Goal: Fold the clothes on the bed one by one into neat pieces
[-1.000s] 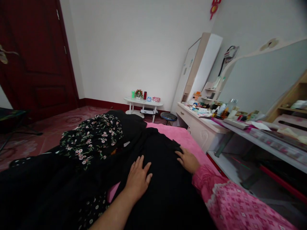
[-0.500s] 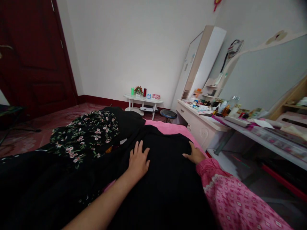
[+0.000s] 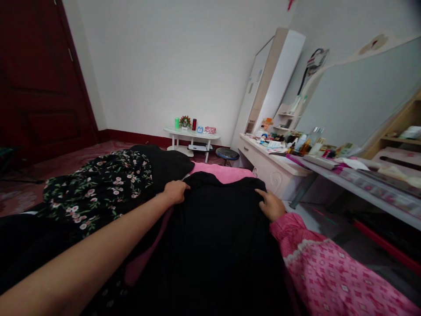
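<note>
A plain black garment (image 3: pixel 223 237) lies spread out in front of me over a pink cover (image 3: pixel 226 173). Its exact kind does not show. My left hand (image 3: pixel 176 192) is closed on the garment's far left corner. At the far right corner, my right hand (image 3: pixel 271 205) pinches the edge between thumb and fingers, with a pink patterned sleeve behind it. To the left lies a black floral garment (image 3: pixel 108 184), beside more black cloth (image 3: pixel 164 162).
A dressing table (image 3: pixel 276 158) crowded with bottles stands at the right, with a mirror behind. A small white table (image 3: pixel 192 131) and a round stool (image 3: pixel 226 153) are at the far wall. A dark red door (image 3: pixel 33 79) is at the left.
My left hand has gone from lying spread on the black garment to gripping its far left corner. My right hand has closed on the right edge. The view has shifted slightly.
</note>
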The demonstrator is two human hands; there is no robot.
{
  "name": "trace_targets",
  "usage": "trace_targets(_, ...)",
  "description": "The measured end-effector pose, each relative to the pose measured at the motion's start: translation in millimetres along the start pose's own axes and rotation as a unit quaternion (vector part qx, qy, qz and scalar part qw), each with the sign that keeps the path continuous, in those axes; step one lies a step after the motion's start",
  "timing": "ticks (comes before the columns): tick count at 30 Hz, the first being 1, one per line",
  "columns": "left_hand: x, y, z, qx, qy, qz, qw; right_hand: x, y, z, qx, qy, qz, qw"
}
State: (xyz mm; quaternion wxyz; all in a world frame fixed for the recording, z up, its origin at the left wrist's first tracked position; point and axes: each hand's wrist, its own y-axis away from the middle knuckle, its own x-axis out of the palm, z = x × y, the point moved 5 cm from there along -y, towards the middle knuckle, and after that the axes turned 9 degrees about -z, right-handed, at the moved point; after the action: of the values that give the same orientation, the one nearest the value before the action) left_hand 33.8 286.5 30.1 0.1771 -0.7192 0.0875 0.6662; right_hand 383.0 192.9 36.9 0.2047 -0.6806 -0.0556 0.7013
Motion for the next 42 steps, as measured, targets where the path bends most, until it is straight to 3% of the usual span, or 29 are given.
trace_targets(4,-37.1,-17.4,0.6,0.012,-0.024,-0.095,0.995,-43.9,-26.0,-13.9,-0.021,0.052,-0.093,0.994)
trace_targets(7,-57.8,-33.8,-7.0,0.017,-0.051,-0.193,0.980,-62.6,-49.3,-16.0,-0.007,0.069,-0.148,0.987)
trace_targets(9,-57.3,-42.4,-12.6,0.015,-0.085,-0.225,0.971,-61.7,-60.4,-16.0,0.009,0.069,-0.169,0.983)
trace_targets(12,-33.2,-43.9,-22.9,0.048,-0.139,-0.195,0.970,-37.9,-60.4,-18.9,0.041,0.049,-0.125,0.990)
trace_targets(14,-9.7,-31.9,-34.7,0.138,-0.135,-0.146,0.970,-14.8,-45.1,-15.9,0.023,0.010,-0.041,0.999)
trace_targets(16,10.2,-8.1,-47.8,0.259,-0.100,-0.094,0.956,-0.2,-17.3,-2.5,-0.042,-0.058,0.034,0.997)
trace_targets(19,23.2,35.6,-56.9,0.386,-0.044,-0.015,0.921,-8.1,38.9,31.4,-0.136,-0.192,0.099,0.967)
trace_targets(23,12.6,74.6,-44.0,0.402,-0.037,0.028,0.914,-47.2,118.5,76.6,-0.197,-0.291,0.221,0.910)
trace_targets(27,-0.1,97.2,-23.0,0.382,-0.054,0.032,0.922,-64.3,186.2,88.2,-0.251,-0.198,0.325,0.890)
trace_targets(30,-6.2,113.9,-18.4,0.391,-0.023,0.021,0.920,-57.0,211.0,79.6,-0.257,-0.141,0.280,0.914)
trace_targets(33,-13.3,130.3,-22.1,0.410,0.005,0.018,0.912,-54.5,213.2,69.7,-0.231,-0.123,0.190,0.946)
trace_targets(35,-21.1,141.4,-25.0,0.415,0.020,0.024,0.909,-61.6,210.1,65.4,-0.220,-0.127,0.163,0.953)
trace_targets(39,-40.2,171.5,-27.9,0.405,0.062,0.059,0.911,-87.6,210.1,57.0,-0.202,-0.156,0.132,0.958)
trace_targets(42,-47.6,201.3,-31.5,0.399,0.084,0.104,0.907,-92.7,226.7,49.2,-0.180,-0.171,0.165,0.954)
